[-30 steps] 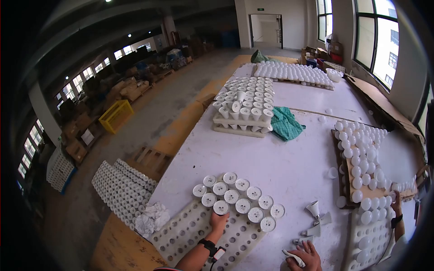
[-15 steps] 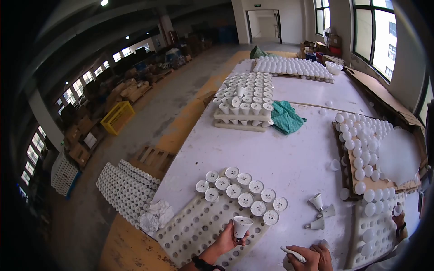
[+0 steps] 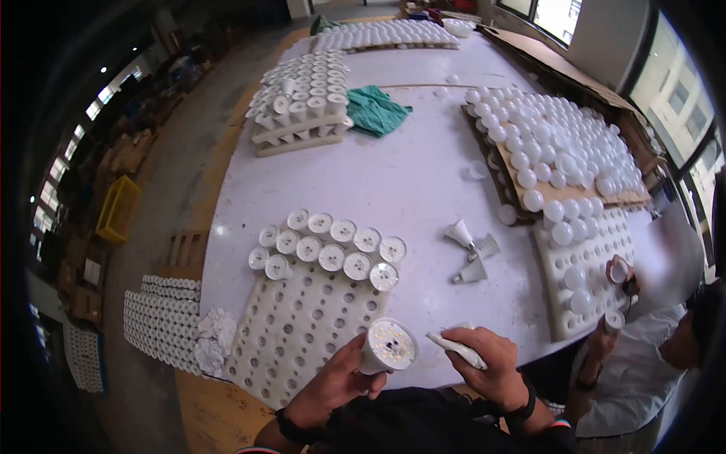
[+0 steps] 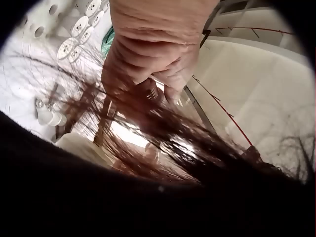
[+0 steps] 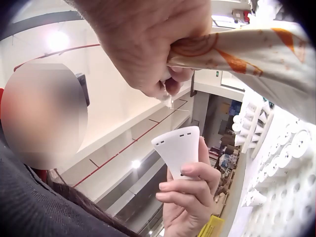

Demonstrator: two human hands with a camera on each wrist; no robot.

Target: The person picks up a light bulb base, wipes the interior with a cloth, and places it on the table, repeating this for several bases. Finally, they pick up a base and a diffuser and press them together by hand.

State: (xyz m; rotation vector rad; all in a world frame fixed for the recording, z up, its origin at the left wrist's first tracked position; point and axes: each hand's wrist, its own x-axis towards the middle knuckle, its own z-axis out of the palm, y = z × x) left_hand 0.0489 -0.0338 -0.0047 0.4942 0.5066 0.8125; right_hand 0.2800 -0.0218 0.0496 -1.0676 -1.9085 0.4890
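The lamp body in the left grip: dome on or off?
Off: the head view shows the lamp body in the left grip, its yellow-dotted face bare.

lamp housing (image 5: 178,148): smooth matt plastic | printed wrap (image 5: 247,52): smooth, faintly glossy | holed tray (image 3: 266,333): matt, foam-like | cloth (image 3: 376,111): fabric

Now I've a white conical lamp (image 3: 390,346) at the flat white perforated tray's (image 3: 288,327) near right side; round-faced white lamps (image 3: 331,255) stand in its far rows, three loose white lamps (image 3: 472,271) right of it, crumpled green cloth (image 3: 376,112) beyond.
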